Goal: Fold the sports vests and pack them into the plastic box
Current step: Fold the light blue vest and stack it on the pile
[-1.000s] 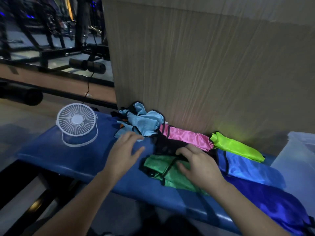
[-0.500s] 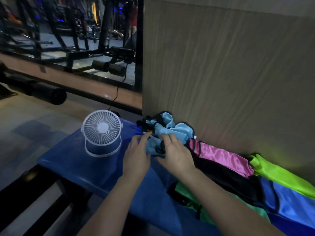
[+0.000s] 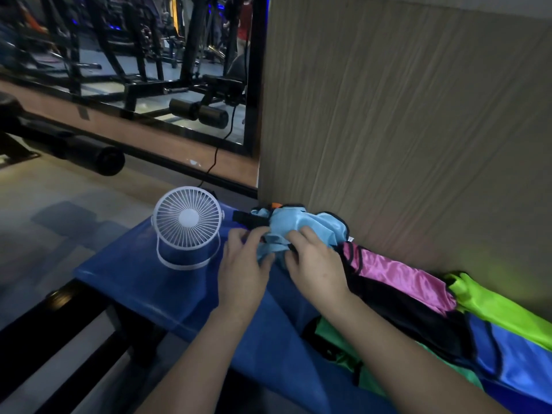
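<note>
A crumpled light blue vest with black trim lies at the far end of the blue padded bench, against the wooden panel. My left hand and my right hand both grip its near folds with curled fingers. To the right along the panel lie a pink vest, a black vest, a lime vest, a blue vest and a green vest. The plastic box is out of view.
A small white desk fan stands on the bench just left of my left hand. The wooden panel rises behind the vests. Gym machines and a foam roller show in the mirror at the back left.
Both hands left the green vest, moved to the light blue vest and closed on its folds. My view swung left, so the plastic box dropped out of sight.
</note>
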### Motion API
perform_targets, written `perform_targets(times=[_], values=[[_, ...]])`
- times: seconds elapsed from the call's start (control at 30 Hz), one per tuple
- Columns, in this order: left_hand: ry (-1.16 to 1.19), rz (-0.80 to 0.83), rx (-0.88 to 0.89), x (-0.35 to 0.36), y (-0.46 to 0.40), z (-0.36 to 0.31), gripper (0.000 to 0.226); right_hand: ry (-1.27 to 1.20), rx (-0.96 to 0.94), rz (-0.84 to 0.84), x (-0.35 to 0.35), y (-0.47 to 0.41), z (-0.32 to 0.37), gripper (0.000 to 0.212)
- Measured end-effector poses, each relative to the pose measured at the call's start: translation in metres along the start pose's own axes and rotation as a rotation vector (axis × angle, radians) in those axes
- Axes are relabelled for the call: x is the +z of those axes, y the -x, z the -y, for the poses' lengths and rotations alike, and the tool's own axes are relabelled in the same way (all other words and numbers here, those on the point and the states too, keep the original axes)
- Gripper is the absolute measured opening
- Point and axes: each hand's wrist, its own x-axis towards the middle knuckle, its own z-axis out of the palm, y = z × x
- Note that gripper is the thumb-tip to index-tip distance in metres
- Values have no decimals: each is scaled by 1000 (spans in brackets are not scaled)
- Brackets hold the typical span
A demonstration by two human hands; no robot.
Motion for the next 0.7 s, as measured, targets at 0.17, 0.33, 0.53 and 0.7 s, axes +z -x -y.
perform_targets(times=[0.17, 0.33, 0.53, 0.7], values=[[269, -149, 47, -27, -3, -23, 29, -251, -54, -157, -38, 4, 12, 18], [381, -119, 118, -45, 7, -52, 24, -365, -55, -260, -82, 8, 24, 14], [438, -129, 209, -81, 8, -105, 16, -477, -54, -322, -136, 15, 40, 14], [582, -89, 221, -136, 5, -159, 19, -588, -84, -368, -187, 27, 60, 13]])
